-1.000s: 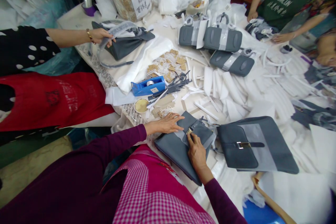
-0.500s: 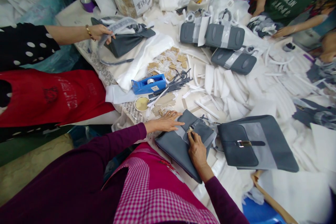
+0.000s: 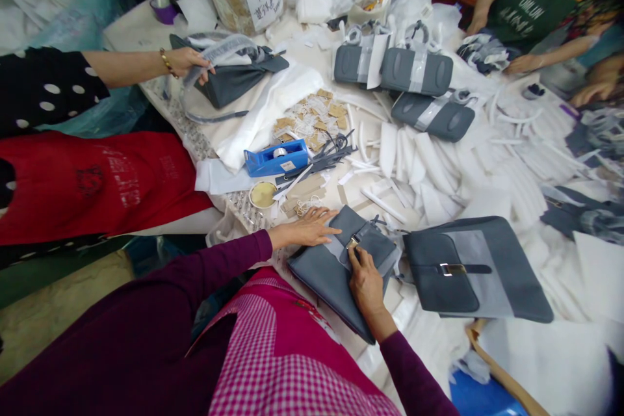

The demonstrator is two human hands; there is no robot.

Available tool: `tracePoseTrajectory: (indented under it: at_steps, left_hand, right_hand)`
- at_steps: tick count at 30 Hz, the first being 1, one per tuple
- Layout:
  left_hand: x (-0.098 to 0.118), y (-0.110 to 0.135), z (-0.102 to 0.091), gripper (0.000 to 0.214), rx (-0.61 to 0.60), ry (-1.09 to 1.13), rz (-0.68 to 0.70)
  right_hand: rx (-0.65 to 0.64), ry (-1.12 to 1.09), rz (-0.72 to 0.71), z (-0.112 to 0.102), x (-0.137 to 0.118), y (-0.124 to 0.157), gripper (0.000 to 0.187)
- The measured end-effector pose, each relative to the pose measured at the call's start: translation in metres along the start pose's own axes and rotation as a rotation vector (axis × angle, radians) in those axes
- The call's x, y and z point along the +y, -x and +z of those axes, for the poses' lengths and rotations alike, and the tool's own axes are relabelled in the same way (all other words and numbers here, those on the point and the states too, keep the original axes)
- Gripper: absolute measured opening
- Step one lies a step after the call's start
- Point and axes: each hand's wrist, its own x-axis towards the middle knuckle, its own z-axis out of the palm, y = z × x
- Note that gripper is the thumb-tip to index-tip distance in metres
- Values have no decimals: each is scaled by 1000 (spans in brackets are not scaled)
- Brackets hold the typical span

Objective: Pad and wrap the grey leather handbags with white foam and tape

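A grey leather handbag lies flat at the table's near edge in front of me. My left hand rests on its upper left corner, fingers stretched out flat. My right hand lies on the bag's front, fingertips pressed at its gold clasp and strap. A second grey handbag with a gold clasp lies just to the right, apart from both hands.
A blue tape dispenser, a small round tin, paper tags and white foam strips cover the table. Three wrapped grey bags lie farther back. A person's hand at left holds another grey bag; other people's arms show at the right.
Nearly nothing has moved. My left hand's fingers shifted slightly on the bag's corner. The view drifted a little.
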Motion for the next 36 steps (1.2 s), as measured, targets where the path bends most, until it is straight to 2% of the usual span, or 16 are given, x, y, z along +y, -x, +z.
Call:
tracePoseTrajectory:
  at_steps: [3,10,15,22,27,32,36]
  left_hand:
    - [0,0,1,50,-5,-9,-29]
    - [-2,-1,3,31,-25,58,89]
    - [-5,0,7,42,25,70,30]
    - [-3,0,3,33,55,48,122]
    - [-1,-4,-1,35,13,38,82]
    - [-5,-4,1,29,64,31,103]
    - [-8,-3,5,33,63,38,93]
  right_hand:
    - [17,-3,-10,2,1,0,62]
    - [5,-24,-4,-1,-1,0,62]
    - [-3,-8,9,-2,-2,-1,62]
    - [9,-10,-3,-1,-1,1,61]
    - [6,-24,-3,-4,-2,-1,60]
    - [4,-26,2,-5,-3,-1,60]
    - [19,-24,7,-4,-4,0,63]
